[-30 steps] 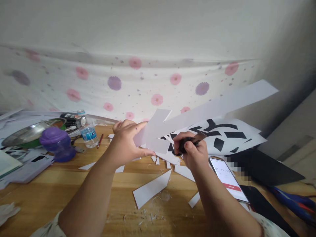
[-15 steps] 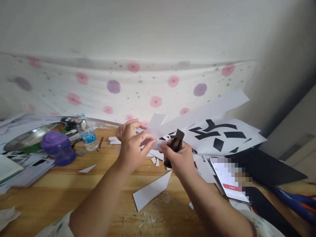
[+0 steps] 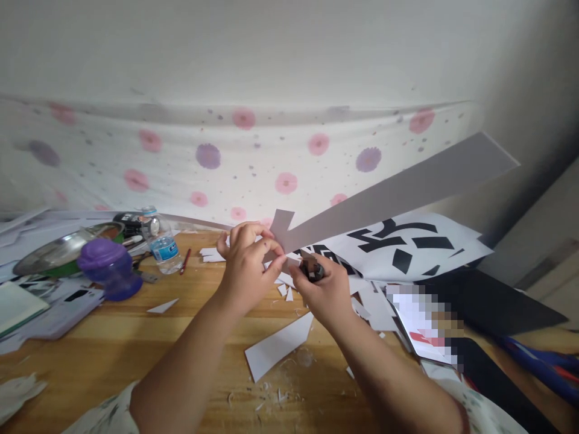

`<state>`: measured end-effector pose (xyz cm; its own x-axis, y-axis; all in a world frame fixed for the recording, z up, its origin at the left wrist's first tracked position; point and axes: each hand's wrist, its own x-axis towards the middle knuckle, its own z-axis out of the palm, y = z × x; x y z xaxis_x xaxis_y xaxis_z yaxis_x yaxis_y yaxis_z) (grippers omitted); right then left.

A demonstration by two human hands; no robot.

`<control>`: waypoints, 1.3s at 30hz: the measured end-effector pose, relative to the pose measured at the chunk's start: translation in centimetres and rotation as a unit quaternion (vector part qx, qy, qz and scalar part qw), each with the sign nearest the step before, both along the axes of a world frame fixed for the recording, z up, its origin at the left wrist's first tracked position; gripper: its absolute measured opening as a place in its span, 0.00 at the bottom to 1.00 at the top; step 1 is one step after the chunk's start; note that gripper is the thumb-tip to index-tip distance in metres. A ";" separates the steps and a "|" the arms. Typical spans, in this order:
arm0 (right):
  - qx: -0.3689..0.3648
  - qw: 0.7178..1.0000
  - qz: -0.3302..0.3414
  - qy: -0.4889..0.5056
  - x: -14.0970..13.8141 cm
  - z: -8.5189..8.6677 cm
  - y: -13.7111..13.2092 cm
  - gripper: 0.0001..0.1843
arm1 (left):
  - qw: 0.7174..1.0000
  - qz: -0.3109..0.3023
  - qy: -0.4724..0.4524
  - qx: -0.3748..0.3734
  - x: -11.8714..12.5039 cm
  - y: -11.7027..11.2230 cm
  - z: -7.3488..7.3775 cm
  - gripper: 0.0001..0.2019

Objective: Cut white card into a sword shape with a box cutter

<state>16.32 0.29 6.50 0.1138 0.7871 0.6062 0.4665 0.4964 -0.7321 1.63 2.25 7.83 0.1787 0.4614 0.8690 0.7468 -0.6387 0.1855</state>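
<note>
My left hand (image 3: pixel 251 262) pinches the lower end of a long white board strip (image 3: pixel 402 187), which slants up to the right and has a short side arm. My right hand (image 3: pixel 325 286) is closed around a small black tool (image 3: pixel 313 268), mostly hidden by the fingers, so its kind is unclear. The right thumb and fingertips also meet the strip's lower end, close to the left fingertips. Under the hands lie small white offcuts (image 3: pixel 283 290), and nearer me is a larger white cut piece (image 3: pixel 279 348).
A white sheet with black shapes (image 3: pixel 402 241) curls up at the right, beside a phone (image 3: pixel 423 325) and blue-handled pliers (image 3: pixel 538 367). At left stand a water bottle (image 3: pixel 163 247), a purple cup (image 3: pixel 108 271) and a lidded pan (image 3: pixel 54 250). A patterned cloth (image 3: pixel 174 163) hangs behind.
The board strip has turned, its far end now higher and further right, its face greyer. The black tool has tipped down within my right hand. My left hand has shifted slightly right.
</note>
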 end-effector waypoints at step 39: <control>-0.118 0.940 0.103 0.305 1.6 0.7 1.6 0.11 | 0.999 -0.040 0.028 0.006 -1.0 -0.5 0.8 0.08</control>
